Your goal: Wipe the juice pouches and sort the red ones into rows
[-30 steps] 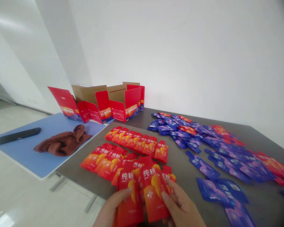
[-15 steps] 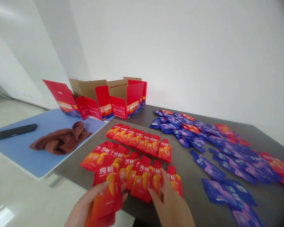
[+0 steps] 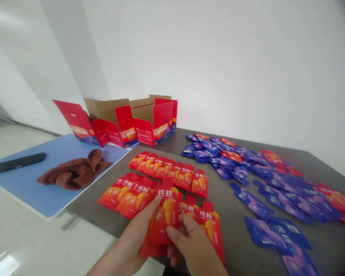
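A small stack of red-orange pouches (image 3: 163, 214) is gripped near the table's front edge. My left hand (image 3: 138, 234) wraps round the stack from the left, its thumb lying along the top pouch. On the right side, my right hand (image 3: 189, 237) pinches the stack's lower right edge between thumb and fingers. How many pouches the hands hold is hidden. Just beyond lies a front row of matching pouches (image 3: 136, 195), partly covered by the held stack. Behind it a second row of overlapping red pouches (image 3: 166, 168) lies flat on the dark table.
Blue-purple pouches (image 3: 264, 230) spread over the table's right side, mixed with some red ones (image 3: 273, 157). Open red cartons (image 3: 153, 122) stand at the back left. A brown cloth (image 3: 74, 172) and a black long object (image 3: 17, 163) lie on the blue table (image 3: 54, 143).
My left hand has carried its stack right, over the front row. My right hand has left the row and now grips the stack too. Fewer pouches show in the middle of that row.
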`<state>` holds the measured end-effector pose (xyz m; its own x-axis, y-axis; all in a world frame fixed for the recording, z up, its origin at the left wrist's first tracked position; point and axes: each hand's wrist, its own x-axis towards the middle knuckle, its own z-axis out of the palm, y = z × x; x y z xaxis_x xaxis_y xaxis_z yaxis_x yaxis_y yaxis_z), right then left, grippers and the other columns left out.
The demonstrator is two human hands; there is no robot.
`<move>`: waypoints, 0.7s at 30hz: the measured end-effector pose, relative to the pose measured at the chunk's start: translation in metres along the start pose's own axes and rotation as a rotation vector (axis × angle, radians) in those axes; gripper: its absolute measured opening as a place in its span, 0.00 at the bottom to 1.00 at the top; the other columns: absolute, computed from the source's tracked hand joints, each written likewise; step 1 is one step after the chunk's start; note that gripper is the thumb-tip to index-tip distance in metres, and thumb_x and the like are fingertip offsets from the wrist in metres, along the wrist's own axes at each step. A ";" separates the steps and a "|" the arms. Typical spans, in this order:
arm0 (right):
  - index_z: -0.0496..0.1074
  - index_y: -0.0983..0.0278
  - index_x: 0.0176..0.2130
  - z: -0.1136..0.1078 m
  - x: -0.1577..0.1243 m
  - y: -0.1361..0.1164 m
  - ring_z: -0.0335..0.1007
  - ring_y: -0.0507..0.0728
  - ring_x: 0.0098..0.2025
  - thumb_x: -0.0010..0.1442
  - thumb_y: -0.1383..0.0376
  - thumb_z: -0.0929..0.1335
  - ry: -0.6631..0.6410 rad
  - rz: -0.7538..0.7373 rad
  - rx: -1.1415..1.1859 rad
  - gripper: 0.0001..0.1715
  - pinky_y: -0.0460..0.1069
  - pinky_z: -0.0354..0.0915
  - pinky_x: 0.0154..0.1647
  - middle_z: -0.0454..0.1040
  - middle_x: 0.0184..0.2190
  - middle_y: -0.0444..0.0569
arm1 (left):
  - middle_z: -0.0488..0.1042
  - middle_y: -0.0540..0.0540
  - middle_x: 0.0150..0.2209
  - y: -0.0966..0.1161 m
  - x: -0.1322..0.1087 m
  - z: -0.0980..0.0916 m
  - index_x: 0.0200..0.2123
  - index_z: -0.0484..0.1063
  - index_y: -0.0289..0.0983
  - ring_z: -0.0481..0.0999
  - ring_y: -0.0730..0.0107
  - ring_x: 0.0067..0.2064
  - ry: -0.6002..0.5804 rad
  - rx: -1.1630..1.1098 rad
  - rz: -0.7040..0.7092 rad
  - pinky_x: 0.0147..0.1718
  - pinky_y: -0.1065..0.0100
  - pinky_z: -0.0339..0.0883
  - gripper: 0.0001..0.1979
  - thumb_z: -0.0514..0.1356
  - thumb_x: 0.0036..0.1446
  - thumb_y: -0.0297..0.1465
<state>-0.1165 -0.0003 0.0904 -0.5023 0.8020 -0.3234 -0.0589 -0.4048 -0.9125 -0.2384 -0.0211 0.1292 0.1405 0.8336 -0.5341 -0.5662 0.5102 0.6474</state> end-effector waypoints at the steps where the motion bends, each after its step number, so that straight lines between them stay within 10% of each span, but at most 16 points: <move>1: 0.68 0.64 0.37 -0.002 0.000 -0.002 0.62 0.49 0.16 0.49 0.42 0.71 0.019 -0.009 0.024 0.30 0.44 0.59 0.17 0.68 0.16 0.39 | 0.78 0.38 0.21 0.001 0.001 0.000 0.39 0.76 0.27 0.75 0.62 0.18 0.005 0.000 -0.005 0.18 0.67 0.67 0.29 0.53 0.61 0.49; 9: 0.66 0.61 0.31 -0.056 -0.013 -0.008 0.62 0.50 0.15 0.47 0.40 0.72 0.321 -0.097 0.010 0.30 0.44 0.59 0.16 0.68 0.14 0.39 | 0.81 0.39 0.38 0.043 0.016 -0.025 0.45 0.75 0.34 0.81 0.55 0.38 0.185 0.096 0.153 0.40 0.59 0.73 0.16 0.62 0.57 0.37; 13: 0.68 0.61 0.32 -0.074 -0.016 0.007 0.61 0.50 0.14 0.44 0.40 0.73 0.320 -0.053 -0.011 0.30 0.44 0.56 0.14 0.66 0.14 0.39 | 0.80 0.44 0.37 0.050 0.031 -0.036 0.35 0.76 0.38 0.76 0.54 0.48 0.447 0.554 0.318 0.43 0.64 0.68 0.14 0.66 0.51 0.42; 17: 0.67 0.61 0.33 -0.074 -0.015 0.022 0.59 0.48 0.13 0.48 0.41 0.71 0.279 0.032 -0.076 0.28 0.43 0.52 0.14 0.66 0.14 0.38 | 0.72 0.49 0.22 0.047 0.047 -0.044 0.20 0.71 0.39 0.76 0.54 0.35 0.502 1.110 0.512 0.35 0.65 0.64 0.14 0.66 0.50 0.40; 21: 0.65 0.59 0.34 -0.072 -0.016 0.020 0.63 0.52 0.14 0.56 0.47 0.65 0.278 0.145 -0.433 0.19 0.45 0.52 0.16 0.70 0.16 0.41 | 0.78 0.40 0.40 0.043 0.055 -0.054 0.40 0.76 0.37 0.74 0.46 0.49 0.487 1.255 0.635 0.52 0.57 0.60 0.13 0.66 0.50 0.34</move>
<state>-0.0474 0.0102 0.0598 -0.2278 0.8612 -0.4543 0.3846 -0.3490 -0.8546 -0.2987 0.0350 0.0988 -0.2772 0.9595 0.0492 0.6603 0.1531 0.7352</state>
